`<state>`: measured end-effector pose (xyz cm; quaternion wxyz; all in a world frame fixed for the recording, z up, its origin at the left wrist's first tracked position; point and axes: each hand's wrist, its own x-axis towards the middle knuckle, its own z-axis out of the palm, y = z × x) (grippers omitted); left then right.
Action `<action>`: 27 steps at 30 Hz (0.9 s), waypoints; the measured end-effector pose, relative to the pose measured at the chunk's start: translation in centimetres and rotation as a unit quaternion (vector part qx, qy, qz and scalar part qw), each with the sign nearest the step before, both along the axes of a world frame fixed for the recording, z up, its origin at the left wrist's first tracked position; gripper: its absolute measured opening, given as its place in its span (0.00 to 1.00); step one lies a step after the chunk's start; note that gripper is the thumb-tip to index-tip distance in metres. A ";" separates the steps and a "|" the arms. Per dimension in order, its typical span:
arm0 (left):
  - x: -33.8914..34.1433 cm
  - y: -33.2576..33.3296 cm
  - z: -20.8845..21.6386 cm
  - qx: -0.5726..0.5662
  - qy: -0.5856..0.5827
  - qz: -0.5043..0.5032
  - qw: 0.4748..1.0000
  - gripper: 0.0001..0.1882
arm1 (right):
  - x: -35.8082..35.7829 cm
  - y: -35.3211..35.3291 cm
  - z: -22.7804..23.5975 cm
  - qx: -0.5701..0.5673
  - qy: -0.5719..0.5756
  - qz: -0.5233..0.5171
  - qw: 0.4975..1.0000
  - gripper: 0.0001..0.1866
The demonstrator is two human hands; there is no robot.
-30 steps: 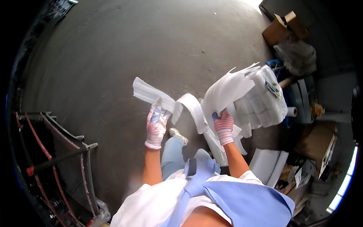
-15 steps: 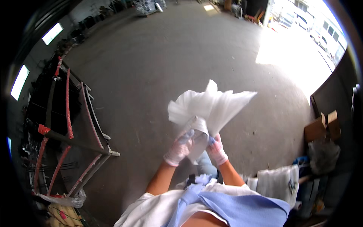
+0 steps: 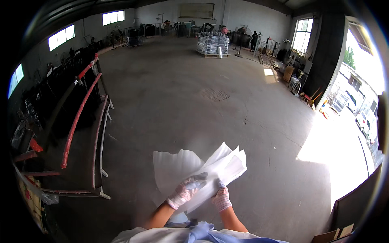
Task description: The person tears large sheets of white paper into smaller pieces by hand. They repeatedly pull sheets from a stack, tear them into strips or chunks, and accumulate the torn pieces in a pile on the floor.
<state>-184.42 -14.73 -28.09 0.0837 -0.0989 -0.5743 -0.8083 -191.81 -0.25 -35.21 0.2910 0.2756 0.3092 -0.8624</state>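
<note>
A bunch of thin white sheets [image 3: 216,172], like packing foam or soft paper, fans out in front of me above the floor. My left hand [image 3: 187,190], in a white glove with grey-blue fingertips, is closed on the sheets from the left, its fingers lying across their face. On the right edge, my right hand [image 3: 221,197], gloved alike, grips the sheets with the thumb on top and the other fingers hidden behind. One broad sheet spreads out to the left, and several overlapping ones point up and to the right.
To the left stands a metal rack [image 3: 103,141] with red-wrapped bars [image 3: 75,129]. A wrapped stack on a pallet [image 3: 213,45] stands far ahead, with people beyond. An open doorway lets sunlight onto the floor [image 3: 324,154] at right. A cardboard box [image 3: 334,235] shows at lower right.
The view has tilted up, showing the far wall. The sheets have swung from a gathered fan into a flatter, spread bunch, and the curled strip between my hands no longer shows.
</note>
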 end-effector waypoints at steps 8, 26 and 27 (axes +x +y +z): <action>-10.9 -20.0 13.6 -0.469 0.184 0.439 0.745 0.11 | -22.7 -4.7 -1.1 0.091 0.079 -0.061 0.991 0.24; -49.3 -33.9 25.3 -0.705 0.407 0.444 0.375 0.10 | -62.6 -16.7 -2.3 0.110 0.085 -0.266 0.954 0.31; -51.8 -34.9 25.6 -0.707 0.402 0.445 0.374 0.10 | -65.3 -18.6 -1.6 0.129 0.083 -0.271 0.950 0.30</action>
